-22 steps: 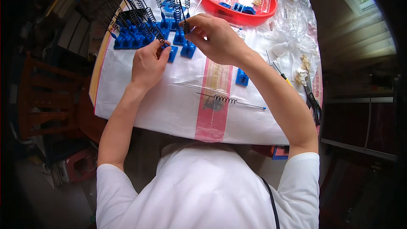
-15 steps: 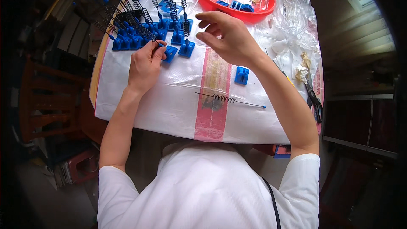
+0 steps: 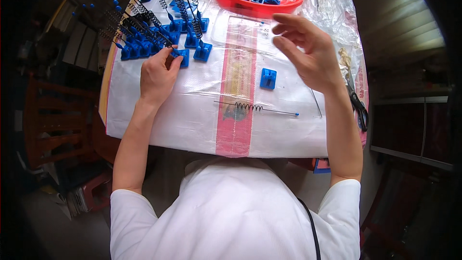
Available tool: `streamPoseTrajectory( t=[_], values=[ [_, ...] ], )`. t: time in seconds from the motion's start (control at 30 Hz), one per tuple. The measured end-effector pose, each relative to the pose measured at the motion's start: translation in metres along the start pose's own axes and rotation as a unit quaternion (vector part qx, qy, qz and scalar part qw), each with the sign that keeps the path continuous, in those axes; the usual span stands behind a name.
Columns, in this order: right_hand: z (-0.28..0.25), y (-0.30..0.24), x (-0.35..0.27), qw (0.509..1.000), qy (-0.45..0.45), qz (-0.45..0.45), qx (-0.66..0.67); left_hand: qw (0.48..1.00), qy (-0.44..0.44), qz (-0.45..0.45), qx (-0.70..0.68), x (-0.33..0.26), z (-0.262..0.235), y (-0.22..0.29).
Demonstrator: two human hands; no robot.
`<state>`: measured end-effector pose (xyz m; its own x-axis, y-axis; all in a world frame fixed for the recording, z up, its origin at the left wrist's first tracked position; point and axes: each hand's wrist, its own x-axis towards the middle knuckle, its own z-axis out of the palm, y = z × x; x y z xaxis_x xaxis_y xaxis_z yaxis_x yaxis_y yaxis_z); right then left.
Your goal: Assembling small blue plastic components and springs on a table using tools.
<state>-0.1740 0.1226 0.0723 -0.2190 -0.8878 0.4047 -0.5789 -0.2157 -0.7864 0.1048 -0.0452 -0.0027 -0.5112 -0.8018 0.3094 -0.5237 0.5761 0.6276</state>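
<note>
Pinched in my left hand (image 3: pixel 159 78) is a blue plastic base (image 3: pixel 183 58) with a black spring rod rising from it, at the near edge of a cluster of similar pieces. Right beside it stands another blue base (image 3: pixel 202 53) with its coiled rod upright. My right hand (image 3: pixel 310 50) hovers over the right half of the table, fingers apart and nothing in them. Below and left of that hand lies a loose blue base (image 3: pixel 268 79). Nearer to me, a black spring rod (image 3: pixel 249 107) with a blue tip lies flat on the white sheet.
A red basin (image 3: pixel 293 6) with a clear tray and blue parts sits at the back. In front of it, a shallow clear tray (image 3: pixel 219 31) has small metal bits. Crumpled clear plastic (image 3: pixel 329 0), black-handled scissors (image 3: pixel 358 110) and a thin rod (image 3: pixel 316 103) are on the right.
My right hand has moved right and nearer to me, away from the cluster, uncovering the small metal bits. My left hand still grips the base, beside the cluster.
</note>
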Motion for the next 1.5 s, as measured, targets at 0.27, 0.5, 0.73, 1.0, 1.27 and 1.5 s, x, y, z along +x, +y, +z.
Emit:
streamPoseTrajectory(
  t=[0.27,0.5,0.73,1.0,1.27,1.5],
  values=[
    [-0.055,0.011,-0.089,0.979,0.151,0.138,0.011,1.0,-0.006,0.005,-0.022,-0.039,-0.032,0.041],
    [-0.046,-0.006,-0.143,0.962,0.031,0.054,-0.267,0.946,-0.17,0.263,-0.086,-0.05,-0.003,0.092],
    [-0.05,-0.011,-0.175,0.949,0.158,0.12,-0.246,0.907,-0.264,0.328,0.024,-0.042,0.029,0.103],
    [-0.046,-0.003,-0.196,0.936,0.251,0.158,-0.192,0.933,-0.256,0.238,-0.087,-0.039,0.024,0.103],
    [-0.011,0.001,-0.119,0.977,0.024,0.077,-0.195,0.9,-0.176,0.09,-0.389,-0.012,0.04,0.117],
    [-0.03,0.033,-0.02,0.963,0.067,-0.011,-0.261,0.915,-0.109,0.153,-0.356,0.018,0.082,0.107]
  ],
)
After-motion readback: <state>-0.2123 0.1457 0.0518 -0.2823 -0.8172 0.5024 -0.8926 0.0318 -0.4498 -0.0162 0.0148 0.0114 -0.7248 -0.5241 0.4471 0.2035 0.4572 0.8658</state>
